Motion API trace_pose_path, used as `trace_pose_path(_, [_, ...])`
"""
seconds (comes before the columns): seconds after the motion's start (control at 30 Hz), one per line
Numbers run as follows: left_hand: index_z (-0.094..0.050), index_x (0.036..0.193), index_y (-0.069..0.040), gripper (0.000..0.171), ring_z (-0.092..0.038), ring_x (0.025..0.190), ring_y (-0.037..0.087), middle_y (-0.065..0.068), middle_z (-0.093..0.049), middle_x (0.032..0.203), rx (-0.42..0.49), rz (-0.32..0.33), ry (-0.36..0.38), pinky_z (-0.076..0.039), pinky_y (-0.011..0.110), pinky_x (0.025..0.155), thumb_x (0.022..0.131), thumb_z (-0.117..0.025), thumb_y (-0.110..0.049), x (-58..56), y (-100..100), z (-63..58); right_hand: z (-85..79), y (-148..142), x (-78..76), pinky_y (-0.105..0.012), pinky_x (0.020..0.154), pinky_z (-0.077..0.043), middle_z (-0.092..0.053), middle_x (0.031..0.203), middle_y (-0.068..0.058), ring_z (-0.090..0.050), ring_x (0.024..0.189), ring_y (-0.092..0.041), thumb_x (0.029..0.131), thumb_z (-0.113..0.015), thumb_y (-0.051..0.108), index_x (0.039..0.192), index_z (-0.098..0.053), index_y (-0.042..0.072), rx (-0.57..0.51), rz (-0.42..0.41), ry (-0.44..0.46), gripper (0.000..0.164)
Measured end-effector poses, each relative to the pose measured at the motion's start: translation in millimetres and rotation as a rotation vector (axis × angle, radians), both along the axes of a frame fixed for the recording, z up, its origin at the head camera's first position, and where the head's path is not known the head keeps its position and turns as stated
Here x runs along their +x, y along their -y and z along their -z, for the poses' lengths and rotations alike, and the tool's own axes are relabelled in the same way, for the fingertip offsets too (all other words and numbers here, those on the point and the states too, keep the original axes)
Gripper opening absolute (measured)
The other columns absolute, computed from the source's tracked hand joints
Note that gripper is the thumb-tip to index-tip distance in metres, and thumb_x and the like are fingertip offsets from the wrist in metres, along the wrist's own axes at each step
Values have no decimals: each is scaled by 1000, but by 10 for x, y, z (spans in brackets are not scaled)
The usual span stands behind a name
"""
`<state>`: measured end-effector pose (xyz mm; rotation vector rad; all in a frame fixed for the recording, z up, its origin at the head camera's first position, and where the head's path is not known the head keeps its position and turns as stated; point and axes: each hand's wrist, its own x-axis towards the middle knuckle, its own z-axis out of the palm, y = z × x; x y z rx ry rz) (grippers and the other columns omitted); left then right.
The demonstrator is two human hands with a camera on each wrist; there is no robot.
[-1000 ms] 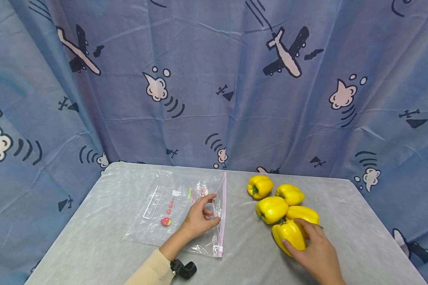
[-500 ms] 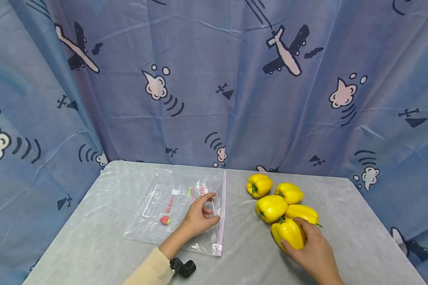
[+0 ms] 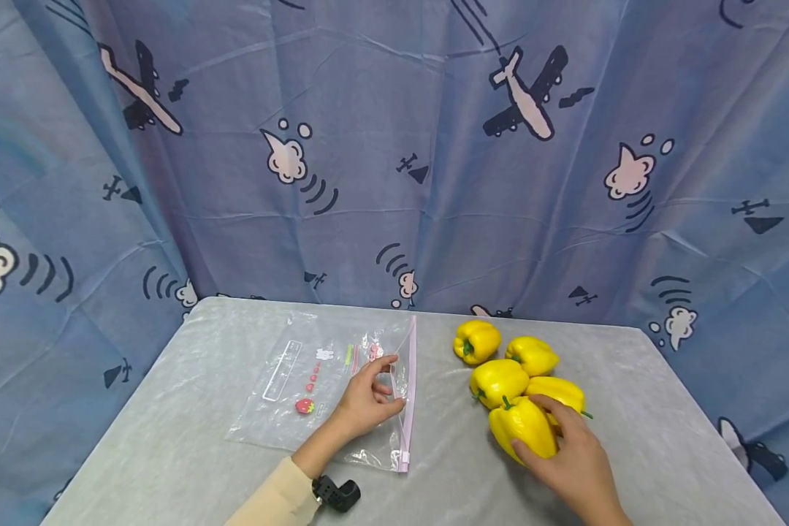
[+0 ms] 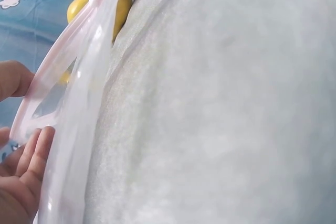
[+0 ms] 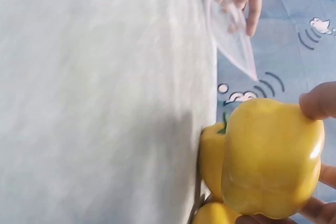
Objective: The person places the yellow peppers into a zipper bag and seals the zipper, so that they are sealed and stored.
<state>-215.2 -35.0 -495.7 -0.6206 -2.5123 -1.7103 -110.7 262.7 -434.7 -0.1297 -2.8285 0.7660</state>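
My right hand point(image 3: 575, 460) grips a yellow bell pepper point(image 3: 522, 429) around its side, thumb in front and fingers behind. In the right wrist view this bell pepper point(image 5: 270, 161) overlaps another one behind it. My left hand point(image 3: 368, 402) is at the mouth of a clear zip bag point(image 3: 342, 376), thumb and index finger bent and spread, holding an edge up. The left wrist view has the bag's pink edge point(image 4: 55, 56) raised and its mouth gaping beside the fingers point(image 4: 39, 153). Printed on the bag are a strawberry and small hearts; a white slider sits at the near end.
Several other yellow bell peppers point(image 3: 498, 383) lie grouped behind the held one, right of the bag. A grey cloth covers the table point(image 3: 171, 431). A blue curtain point(image 3: 368, 95) printed with airplanes hangs behind it. A black wrist device point(image 3: 337, 494) is on the left wrist.
My right hand has shifted the held bell pepper slightly up and to the left, and its green stem now shows more. The left hand and bag have stayed in place.
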Motion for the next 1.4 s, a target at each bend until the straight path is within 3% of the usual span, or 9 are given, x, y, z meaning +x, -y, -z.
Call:
trace_pose_path(0.37, [-47, 137, -3, 72, -62, 79, 20, 23, -56, 123, 41, 17, 37, -55, 18, 64, 71, -77, -2, 8, -4, -7, -199, 235, -68, -46, 81, -54, -60, 123, -10, -63, 98, -28, 68, -85, 33, 128, -54, 14, -15, -50, -118, 70])
trace_pose_path(0.7, [-45, 139, -4, 75, -62, 80, 20, 23, -54, 126, 53, 30, 86, -54, 17, 65, 71, -78, -2, 27, -1, -11, -238, 421, -269, -33, 77, -53, -61, 123, -2, -60, 98, -19, 66, -87, 25, 129, -56, 20, -93, -148, -181, 70])
trace_pose_path(0.9, [-44, 139, -3, 76, -62, 81, 20, 24, -54, 126, 48, 39, 96, -54, 16, 66, 71, -77, -3, 42, 0, -37, -196, 532, -440, -31, 76, -54, -60, 125, -6, -62, 96, -22, 67, -87, 20, 130, -52, 14, -212, -215, -162, 72])
trace_pose_path(1.13, [-43, 139, -3, 76, -62, 78, 18, 23, -54, 127, 42, 39, 102, -54, 15, 66, 71, -77, -4, 28, -5, -34, -90, 706, -637, -33, 77, -55, -61, 122, -7, -62, 99, -23, 67, -87, 18, 128, -55, 11, -253, -307, -197, 70])
trace_pose_path(1.4, [-43, 140, -5, 77, -62, 76, 13, 22, -52, 129, 45, 27, 127, -56, 17, 67, 72, -78, -4, 21, -22, -50, 94, 849, -841, -41, 84, -54, -58, 119, -11, -60, 102, -27, 69, -85, 18, 127, -59, 14, -303, -303, -135, 64])
